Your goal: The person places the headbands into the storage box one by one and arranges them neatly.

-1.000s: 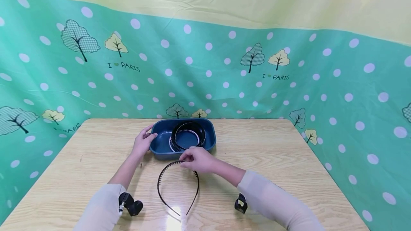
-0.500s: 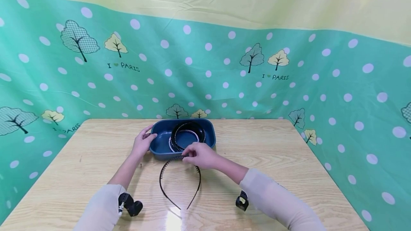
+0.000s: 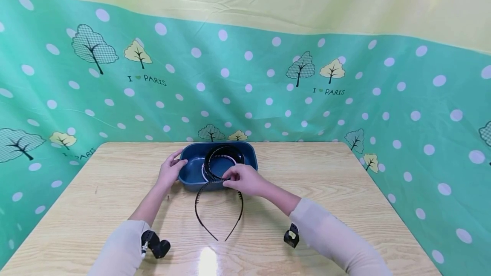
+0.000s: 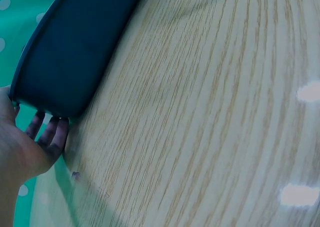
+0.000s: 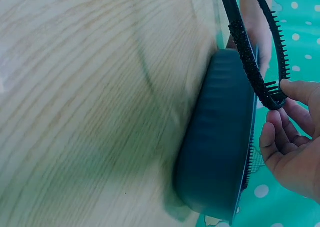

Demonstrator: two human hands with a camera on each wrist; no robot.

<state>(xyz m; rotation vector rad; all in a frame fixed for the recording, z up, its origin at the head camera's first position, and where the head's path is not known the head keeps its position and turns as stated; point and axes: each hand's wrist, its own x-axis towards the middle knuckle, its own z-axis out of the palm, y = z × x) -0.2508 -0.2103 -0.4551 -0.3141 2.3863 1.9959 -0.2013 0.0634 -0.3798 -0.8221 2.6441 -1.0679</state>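
Observation:
In the head view, a dark blue plastic basin (image 3: 194,166) stands at the back of the table. My left hand (image 3: 168,171) holds its left end, thumb at the rim and the other fingers along the outer wall. Between thumb and fingertips, my right hand (image 3: 246,179) pinches a thin black toothed headband (image 5: 245,52) at the top of its arch. The band hangs over the basin's near rim with both tips toward the table's front; a rough, dark-beaded stretch shows in the right wrist view. Inside the basin lie nested black headbands (image 3: 240,155) and a pale one (image 3: 204,174), partly hidden by the hand.
The wood-grain table (image 3: 307,173) ends at a green polka-dot cloth (image 3: 245,71) behind and on the right. Black wrist cameras (image 3: 156,244) sit on both forearms near the sleeves. Bright glare (image 3: 207,261) marks the table's front.
My right hand has moved the headband away from me and slightly right, so its top has come over the basin's near rim. The left hand and the basin have stayed in place.

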